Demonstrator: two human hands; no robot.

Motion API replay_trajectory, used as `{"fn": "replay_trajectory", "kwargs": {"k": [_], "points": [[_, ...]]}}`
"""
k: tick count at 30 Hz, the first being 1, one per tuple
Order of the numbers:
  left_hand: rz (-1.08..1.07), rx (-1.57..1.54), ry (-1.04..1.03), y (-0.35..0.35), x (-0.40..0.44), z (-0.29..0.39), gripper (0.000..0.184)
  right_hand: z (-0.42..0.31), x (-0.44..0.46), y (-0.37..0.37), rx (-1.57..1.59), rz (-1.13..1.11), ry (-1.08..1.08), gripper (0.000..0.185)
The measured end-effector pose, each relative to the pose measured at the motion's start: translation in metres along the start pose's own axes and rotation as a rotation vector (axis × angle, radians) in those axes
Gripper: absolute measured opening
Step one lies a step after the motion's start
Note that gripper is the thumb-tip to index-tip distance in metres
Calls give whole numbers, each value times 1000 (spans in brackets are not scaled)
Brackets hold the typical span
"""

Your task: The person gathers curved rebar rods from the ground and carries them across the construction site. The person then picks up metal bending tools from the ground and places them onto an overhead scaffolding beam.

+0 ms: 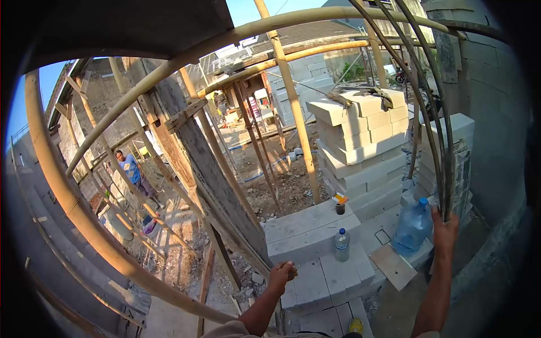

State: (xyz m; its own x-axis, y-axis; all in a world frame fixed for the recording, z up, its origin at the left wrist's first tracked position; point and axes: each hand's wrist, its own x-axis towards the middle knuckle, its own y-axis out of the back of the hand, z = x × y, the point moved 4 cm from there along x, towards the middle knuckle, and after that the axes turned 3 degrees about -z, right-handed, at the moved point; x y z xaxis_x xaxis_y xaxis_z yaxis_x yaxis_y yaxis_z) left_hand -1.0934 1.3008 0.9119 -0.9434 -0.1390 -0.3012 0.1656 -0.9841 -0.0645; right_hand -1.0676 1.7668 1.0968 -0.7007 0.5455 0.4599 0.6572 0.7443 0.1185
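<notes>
My right hand [446, 228] is wrapped round a bundle of long dark rods [447, 163] that rise and curve over the top of the view. Beside it, on the left, stands a large blue water jug [411, 228]. My left hand [283, 276] hangs above pale blocks [313, 284], its fingers curled; whether anything is inside them is too small to tell. A small water bottle [342, 245] with a blue cap stands upright on the blocks, between my hands. Behind it is a dark cup [340, 207] with an orange packet on top.
Bamboo poles [65, 191] cross the left and top. A weathered wooden post [208, 158] leans left of my left hand. Stacked blocks [360, 152] rise ahead. A flat tile [393, 266] lies near the jug. Below left, a person [132, 172] in a blue shirt stands among rubble.
</notes>
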Motion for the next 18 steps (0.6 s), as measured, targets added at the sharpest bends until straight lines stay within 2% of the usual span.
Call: {"fn": "replay_trajectory", "kwargs": {"k": [3,4,5,6,8,9,10,11,12,13,16,17,18], "points": [[70,-56,-28,-6,-16,1,33,-45,78,-19,67,-45,21,32],[83,-74,-41,-9,-22,0,33,-45,114,-29,169,-98,147,30],[104,-70,-67,-13,-29,3,35,-68,140,-29,-7,-133,139,31],[105,-39,-117,-13,-33,3,35,-82,169,-36,-47,-102,168,35],[100,26,-219,-10,-38,0,35,-125,219,-53,26,-128,267,38],[97,100,-242,-2,-38,-2,35,-151,236,-56,-83,-148,237,39],[145,67,-220,9,-39,-9,34,-178,250,-60,-139,-94,356,42],[190,38,-202,21,-40,-15,34,-192,274,-67,-160,-144,319,42],[234,6,-190,34,-37,-14,34,-205,298,-78,-67,-173,398,42],[288,-23,-185,45,-46,-6,31,-222,317,-84,-145,-195,339,41],[451,-205,-202,95,-48,-26,27,-268,345,-112,6,-61,610,43],[513,-272,-149,109,-49,-34,25,-279,370,-114,-302,-87,464,55],[573,-336,-95,119,-52,-41,24,-293,365,-119,-336,-67,501,58]]}}
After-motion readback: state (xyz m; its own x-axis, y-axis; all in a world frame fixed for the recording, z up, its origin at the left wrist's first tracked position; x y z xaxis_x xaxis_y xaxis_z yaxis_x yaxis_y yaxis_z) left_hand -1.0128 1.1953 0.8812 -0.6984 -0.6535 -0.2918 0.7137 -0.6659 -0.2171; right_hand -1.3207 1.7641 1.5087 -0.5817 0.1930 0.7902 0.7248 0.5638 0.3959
